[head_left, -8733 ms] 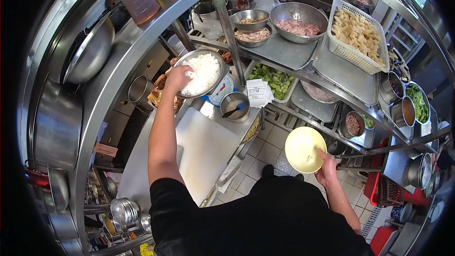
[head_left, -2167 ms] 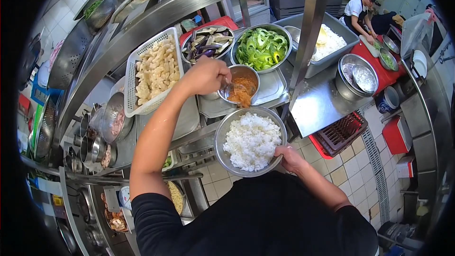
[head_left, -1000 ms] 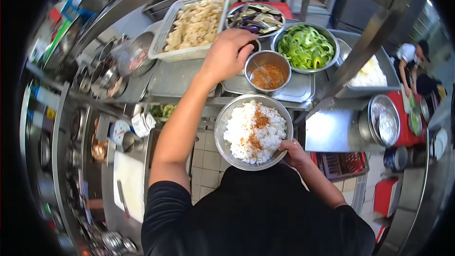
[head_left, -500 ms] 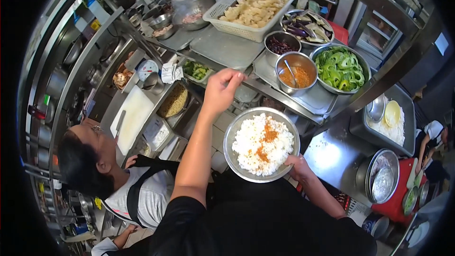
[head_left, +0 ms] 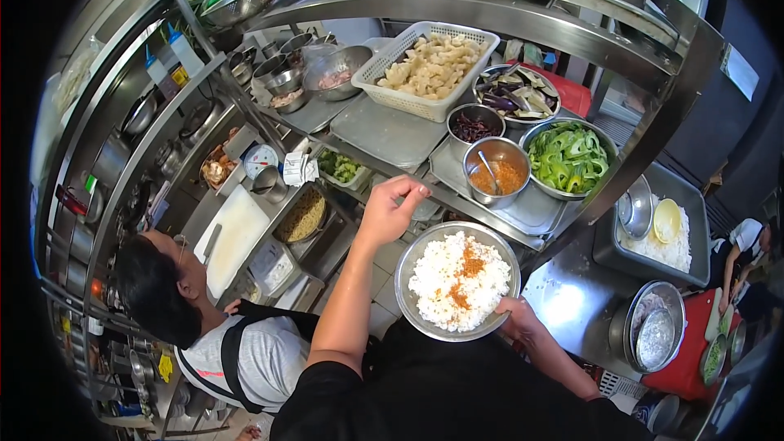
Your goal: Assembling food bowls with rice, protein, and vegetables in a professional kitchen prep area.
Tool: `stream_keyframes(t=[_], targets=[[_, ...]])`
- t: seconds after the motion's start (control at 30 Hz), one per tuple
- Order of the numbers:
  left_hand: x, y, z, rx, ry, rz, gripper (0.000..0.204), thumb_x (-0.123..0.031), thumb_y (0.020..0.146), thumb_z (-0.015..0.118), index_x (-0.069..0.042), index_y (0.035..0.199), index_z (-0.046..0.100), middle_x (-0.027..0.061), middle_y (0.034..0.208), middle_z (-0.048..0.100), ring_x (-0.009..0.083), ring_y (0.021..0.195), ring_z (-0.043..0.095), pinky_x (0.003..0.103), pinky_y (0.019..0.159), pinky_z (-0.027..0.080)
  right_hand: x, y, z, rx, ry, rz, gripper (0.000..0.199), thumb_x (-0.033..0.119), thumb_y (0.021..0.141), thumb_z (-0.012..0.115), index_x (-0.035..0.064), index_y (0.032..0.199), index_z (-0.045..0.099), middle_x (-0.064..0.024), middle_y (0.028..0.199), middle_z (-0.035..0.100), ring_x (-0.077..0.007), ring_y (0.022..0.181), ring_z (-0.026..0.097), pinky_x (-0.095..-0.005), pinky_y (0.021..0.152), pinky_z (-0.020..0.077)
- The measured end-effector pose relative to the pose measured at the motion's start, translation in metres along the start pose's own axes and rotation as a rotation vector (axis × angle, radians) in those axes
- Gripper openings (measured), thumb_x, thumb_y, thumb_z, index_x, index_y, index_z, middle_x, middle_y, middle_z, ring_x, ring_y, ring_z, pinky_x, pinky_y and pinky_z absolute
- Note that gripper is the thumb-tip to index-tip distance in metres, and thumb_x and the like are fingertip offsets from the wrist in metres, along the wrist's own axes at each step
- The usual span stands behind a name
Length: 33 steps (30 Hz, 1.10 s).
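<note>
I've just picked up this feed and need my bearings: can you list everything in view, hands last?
Rice bowl: one, steel, white rice with orange sauce, held at centre.
Sauce bowl: one, steel, orange, spoon inside, on the counter.
Green pepper bowl: one, steel, right of the sauce.
White basket: one, pale chunks, counter top.
Aubergine bowl: one, purple, behind the sauce.
Rice tray: one, steel, far right.
Co-worker: one, grey shirt, lower left.
Left hand: empty, above the rice bowl.
Right hand: grips the bowl's rim.
</note>
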State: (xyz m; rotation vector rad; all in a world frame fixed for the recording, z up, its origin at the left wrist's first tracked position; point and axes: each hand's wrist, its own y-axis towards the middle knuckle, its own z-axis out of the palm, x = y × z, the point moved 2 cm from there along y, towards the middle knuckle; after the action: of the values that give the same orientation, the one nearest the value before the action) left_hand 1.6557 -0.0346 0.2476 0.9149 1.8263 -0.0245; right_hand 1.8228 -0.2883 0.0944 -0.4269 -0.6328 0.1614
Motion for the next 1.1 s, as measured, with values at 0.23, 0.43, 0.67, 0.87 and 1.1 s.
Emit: stream_keyframes(t=[0.23, 0.43, 0.67, 0.87, 1.1], targets=[[-0.007, 0.005, -0.005, 0.048, 0.046, 0.013, 0.019, -0.015, 0.094, 0.061, 0.001, 0.09, 0.07, 0.0072, 0.082, 0.066, 0.015, 0.076, 0.06, 0.029, 0.071, 0.047, 0.002, 0.004, 0.006, 0.085, 0.101, -0.038, 0.07, -0.005, 0.071, 0.047, -0.0095, 0.14, 0.038, -0.0248, 0.134, 0.053, -0.0377, 0.121, 0.056, -0.0461, 0.105, 0.0447], [0.013, -0.014, -0.027, 0.056, 0.097, -0.07, 0.02, -0.016, 0.096, 0.059, 0.001, 0.091, 0.069, 0.0062, 0.085, 0.068, 0.0137, 0.078, 0.061, 0.029, 0.072, 0.048, -0.005, 0.01, 0.022, 0.123, 0.095, -0.026, 0.069, -0.005, 0.071, 0.048, -0.0083, 0.14, 0.039, -0.0222, 0.134, 0.054, -0.035, 0.122, 0.056, -0.0458, 0.106, 0.0433], [0.047, -0.084, -0.075, 0.048, 0.171, -0.321, 0.023, -0.019, 0.097, 0.059, -0.001, 0.084, 0.067, 0.0033, 0.08, 0.066, 0.0095, 0.072, 0.056, 0.027, 0.067, 0.046, -0.024, 0.031, 0.047, 0.209, 0.009, 0.084, 0.063, -0.006, 0.071, 0.049, -0.0068, 0.134, 0.047, -0.0195, 0.129, 0.059, -0.0319, 0.118, 0.058, -0.043, 0.103, 0.0458], [0.077, -0.192, -0.131, -0.005, -0.017, -0.572, 0.031, -0.028, 0.095, 0.065, -0.002, 0.08, 0.062, -0.0032, 0.067, 0.056, 0.0058, 0.065, 0.045, 0.027, 0.059, 0.041, -0.053, 0.061, 0.09, 0.299, -0.112, 0.282, 0.058, -0.006, 0.071, 0.051, -0.0089, 0.129, 0.051, -0.0193, 0.123, 0.062, -0.0307, 0.113, 0.061, -0.0405, 0.101, 0.0469], [0.086, -0.326, -0.202, -0.014, -0.293, -0.721, 0.027, -0.023, 0.089, 0.072, -0.002, 0.105, 0.07, -0.0026, 0.094, 0.07, 0.0048, 0.084, 0.058, 0.024, 0.077, 0.048, -0.112, 0.105, 0.169, 0.471, -0.351, 0.48, 0.056, -0.006, 0.072, 0.054, -0.0068, 0.128, 0.053, -0.0169, 0.121, 0.063, -0.0278, 0.111, 0.062, -0.0387, 0.099, 0.0479]])
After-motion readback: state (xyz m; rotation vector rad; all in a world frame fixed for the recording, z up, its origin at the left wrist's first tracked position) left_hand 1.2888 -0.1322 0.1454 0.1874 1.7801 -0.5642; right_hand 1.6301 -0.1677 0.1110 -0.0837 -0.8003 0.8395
